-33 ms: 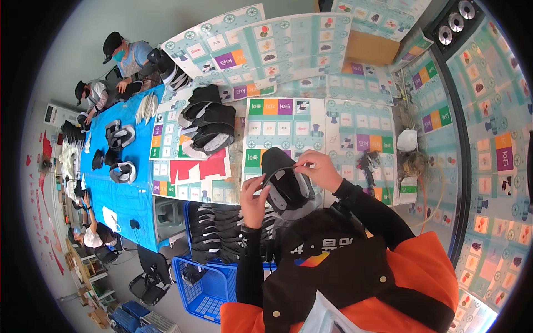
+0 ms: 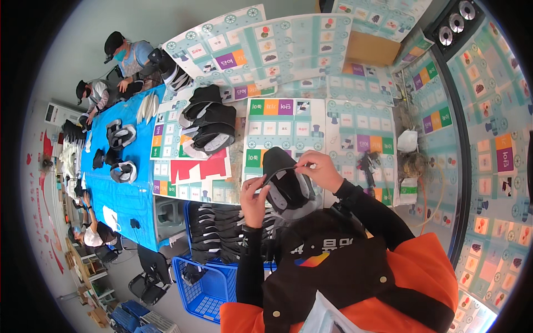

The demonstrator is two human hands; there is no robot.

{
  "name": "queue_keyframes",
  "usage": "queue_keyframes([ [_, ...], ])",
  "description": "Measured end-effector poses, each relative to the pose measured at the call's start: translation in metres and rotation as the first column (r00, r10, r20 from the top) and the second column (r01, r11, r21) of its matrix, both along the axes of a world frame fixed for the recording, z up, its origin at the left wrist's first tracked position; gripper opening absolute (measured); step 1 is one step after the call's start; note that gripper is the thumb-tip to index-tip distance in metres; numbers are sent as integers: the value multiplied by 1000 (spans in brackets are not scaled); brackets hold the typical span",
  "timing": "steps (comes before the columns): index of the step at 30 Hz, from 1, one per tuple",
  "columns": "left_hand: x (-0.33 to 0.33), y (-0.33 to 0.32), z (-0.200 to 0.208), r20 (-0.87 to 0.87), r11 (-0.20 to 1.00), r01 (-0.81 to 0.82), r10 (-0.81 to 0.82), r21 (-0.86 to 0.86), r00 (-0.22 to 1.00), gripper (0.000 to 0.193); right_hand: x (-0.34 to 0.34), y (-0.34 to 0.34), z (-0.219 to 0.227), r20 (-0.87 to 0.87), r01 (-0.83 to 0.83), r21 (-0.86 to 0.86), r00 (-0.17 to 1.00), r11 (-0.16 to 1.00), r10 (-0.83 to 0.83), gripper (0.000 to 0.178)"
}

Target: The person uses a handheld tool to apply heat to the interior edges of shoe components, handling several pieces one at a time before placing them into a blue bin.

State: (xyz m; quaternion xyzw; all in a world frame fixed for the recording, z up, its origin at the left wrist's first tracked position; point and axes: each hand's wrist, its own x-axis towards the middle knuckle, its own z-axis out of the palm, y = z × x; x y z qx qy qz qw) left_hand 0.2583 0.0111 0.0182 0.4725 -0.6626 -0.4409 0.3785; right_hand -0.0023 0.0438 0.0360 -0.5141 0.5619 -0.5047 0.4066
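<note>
A black and grey piece that looks like a shoe upper (image 2: 290, 187) is held up over the near edge of the table, its hollow side facing me. My left hand (image 2: 254, 201) pinches its edge on the left side. With thumb and forefinger, my right hand (image 2: 320, 170) grips the same dark edge at the upper right. Both hands are closed on it, and the grey lower rim hangs close to my black apron (image 2: 327, 272).
A stack of similar black and grey uppers (image 2: 211, 123) stands left on the board-covered table, behind a red cut-out sheet (image 2: 200, 168). Below are filled rows of uppers (image 2: 219, 230) and a blue basket (image 2: 206, 291). Co-workers sit along the blue-covered table (image 2: 130, 208). Printed panels (image 2: 297, 47) stand behind.
</note>
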Motion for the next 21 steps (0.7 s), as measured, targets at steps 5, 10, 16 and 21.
queue_keyframes([
  [5,-20,7,-12,6,994,-28,29,-108,1000,5,-8,8,-7,129,-65,13,990,998,63,7],
  [10,-55,23,7,-166,998,59,-52,38,985,37,-26,12,-3,128,67,127,988,990,-83,10],
  [16,-61,11,-22,-227,1000,12,-6,26,974,26,-28,17,-2,235,94,150,964,984,-127,9],
  [21,-66,-3,-31,-300,944,96,3,316,954,8,-48,19,-2,321,-48,202,947,978,-20,8],
])
